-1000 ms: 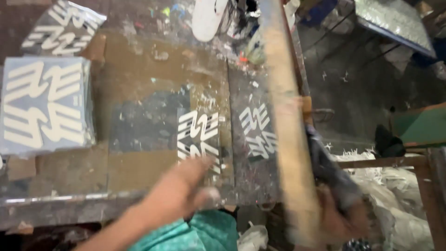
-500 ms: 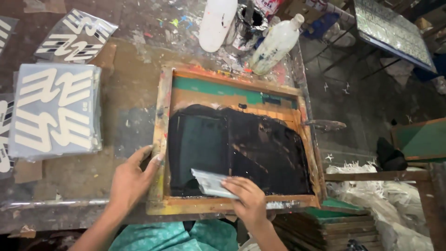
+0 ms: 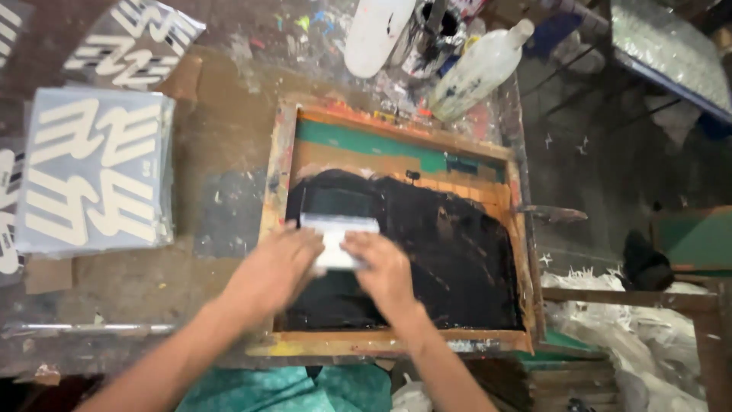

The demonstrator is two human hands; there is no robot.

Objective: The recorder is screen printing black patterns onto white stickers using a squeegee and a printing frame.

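fingers: while both hands press together on the pale flat squeegee blade [image 3: 338,238], the fingers are curled closed on it; the left hand [image 3: 276,267] covers its left end, the right hand [image 3: 385,268] covers its right end.
tool: the squeegee stands on the black inked mesh [image 3: 450,259], in the left half of the screen, nearer the top of the ink than the bottom.
frame: the mesh sits inside an orange wooden printing frame [image 3: 396,342] with a green tape strip [image 3: 366,141] along its far side.
risk: i judge that uneven pressure from one hand could tilt the blade and leave a streak; a blade pushed too far could hit the wood and smear ink on the rail.
edges: the frame's near rail lies just beside the wrists, the left rail just beside the left hand.
open room: most free mesh is to the right and toward the person.
around: two white plastic bottles [image 3: 377,34] lie near the far rail; a stack of grey printed sheets [image 3: 95,179] rests well apart on the stained worktable [image 3: 221,99].
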